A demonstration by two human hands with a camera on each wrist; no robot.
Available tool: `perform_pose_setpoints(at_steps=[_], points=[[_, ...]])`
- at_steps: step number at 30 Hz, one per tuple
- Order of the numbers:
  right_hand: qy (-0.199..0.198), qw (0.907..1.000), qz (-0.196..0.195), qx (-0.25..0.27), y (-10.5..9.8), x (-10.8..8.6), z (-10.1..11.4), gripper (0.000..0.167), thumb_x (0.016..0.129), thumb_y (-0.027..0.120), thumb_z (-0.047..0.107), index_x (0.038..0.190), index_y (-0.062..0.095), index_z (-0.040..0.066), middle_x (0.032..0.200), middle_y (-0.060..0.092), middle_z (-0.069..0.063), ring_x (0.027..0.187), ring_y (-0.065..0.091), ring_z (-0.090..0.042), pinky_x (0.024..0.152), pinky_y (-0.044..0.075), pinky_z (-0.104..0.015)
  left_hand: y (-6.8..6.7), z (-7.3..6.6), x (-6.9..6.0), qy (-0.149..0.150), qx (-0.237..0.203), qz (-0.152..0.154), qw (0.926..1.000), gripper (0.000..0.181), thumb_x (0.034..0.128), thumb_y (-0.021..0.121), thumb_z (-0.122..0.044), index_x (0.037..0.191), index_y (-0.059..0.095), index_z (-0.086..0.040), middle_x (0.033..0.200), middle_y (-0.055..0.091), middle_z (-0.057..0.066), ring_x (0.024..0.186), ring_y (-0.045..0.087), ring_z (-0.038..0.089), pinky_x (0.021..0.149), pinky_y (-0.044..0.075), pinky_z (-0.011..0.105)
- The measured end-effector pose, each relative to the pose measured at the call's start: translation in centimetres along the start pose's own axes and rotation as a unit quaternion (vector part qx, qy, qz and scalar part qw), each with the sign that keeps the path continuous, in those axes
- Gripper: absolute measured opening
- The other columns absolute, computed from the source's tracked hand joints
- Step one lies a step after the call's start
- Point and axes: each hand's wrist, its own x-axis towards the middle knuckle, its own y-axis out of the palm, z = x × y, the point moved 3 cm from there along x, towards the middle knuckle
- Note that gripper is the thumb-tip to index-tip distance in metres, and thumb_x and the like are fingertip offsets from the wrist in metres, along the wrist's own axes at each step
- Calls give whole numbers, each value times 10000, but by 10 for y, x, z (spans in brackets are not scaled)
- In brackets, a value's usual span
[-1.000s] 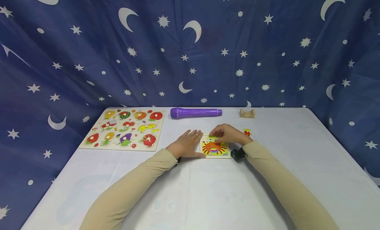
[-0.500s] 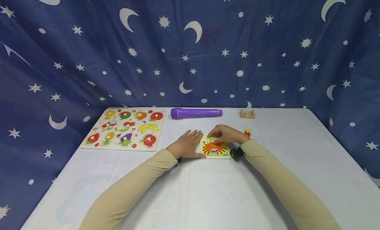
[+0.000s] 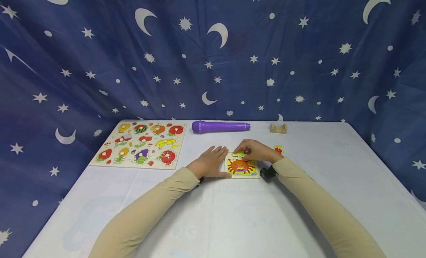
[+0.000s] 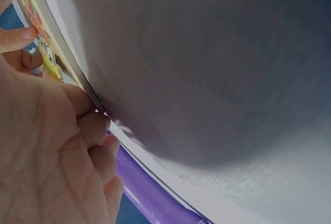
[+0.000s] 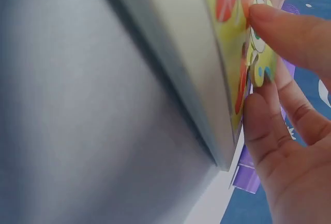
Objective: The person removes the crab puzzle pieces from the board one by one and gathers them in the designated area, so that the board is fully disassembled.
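Note:
In the head view a square crab puzzle board (image 3: 240, 169) lies flat on the table. My left hand (image 3: 209, 164) rests along its left side, fingers extended and thumb at the near left corner. Over the board's upper part, my right hand (image 3: 257, 150) pinches a small yellow piece with eyes (image 3: 237, 156). The right wrist view shows that piece (image 5: 264, 66) raised and tilted at the board (image 5: 181, 38), between my thumb and fingers. The left wrist view shows the palm of my left hand (image 4: 51, 141) beside the board's edge.
Right of the board lies a small red and yellow piece (image 3: 278, 149). Behind are a purple microphone (image 3: 221, 127) and a small wooden block with a notch (image 3: 278, 129). A fruit puzzle board (image 3: 128, 145) lies at the left. A starry blue curtain (image 3: 213, 91) hangs behind the table.
My right hand has moved very slightly left over the board with the yellow piece. My left hand has stayed in place; the head view has shifted a little.

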Motion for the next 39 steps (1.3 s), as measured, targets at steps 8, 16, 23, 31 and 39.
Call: perform_pose_setpoints(at_steps=[8, 16, 23, 31, 39], points=[[601, 9980, -156, 73, -4, -2, -2, 370, 770, 756, 62, 1133, 680, 68, 1118, 669, -105, 941, 609, -200, 894, 543, -346, 1, 1, 1, -20, -30, 25, 10000, 970, 839, 406, -731, 1512, 155, -80, 1584, 164, 69, 1467, 165, 227, 1214, 120, 392], [560, 9982, -167, 159, -6, -2, -6, 353, 758, 769, 70, 1102, 694, 49, 1033, 682, -107, 829, 575, -161, 805, 550, -274, 3, 1, 1, -21, -61, 30, 10000, 971, 837, 406, -734, 1513, 154, -84, 1585, 162, 63, 1466, 168, 223, 1213, 127, 390], [418, 9989, -145, 173, -7, 0, -10, 364, 745, 779, 73, 1098, 700, 36, 894, 683, -80, 727, 536, -132, 680, 502, -206, 4, 1, 3, -29, -11, 9, 10000, 978, 834, 405, -738, 1513, 153, -81, 1584, 163, 66, 1466, 167, 224, 1213, 129, 390], [486, 9987, -146, 106, -7, 1, -11, 359, 737, 789, 91, 1082, 708, 32, 871, 679, -69, 721, 539, -121, 679, 497, -204, 4, 1, 3, -44, -21, 63, 10000, 986, 833, 399, -742, 1514, 138, -80, 1587, 147, 64, 1469, 153, 220, 1214, 120, 387], [509, 9987, -63, -32, -8, 2, -8, 340, 751, 779, 94, 1078, 709, 32, 856, 671, -62, 709, 529, -118, 670, 487, -195, 4, 1, 2, -49, -24, 76, 10000, 977, 836, 402, -736, 1516, 137, -87, 1589, 147, 63, 1469, 156, 216, 1213, 125, 390]])
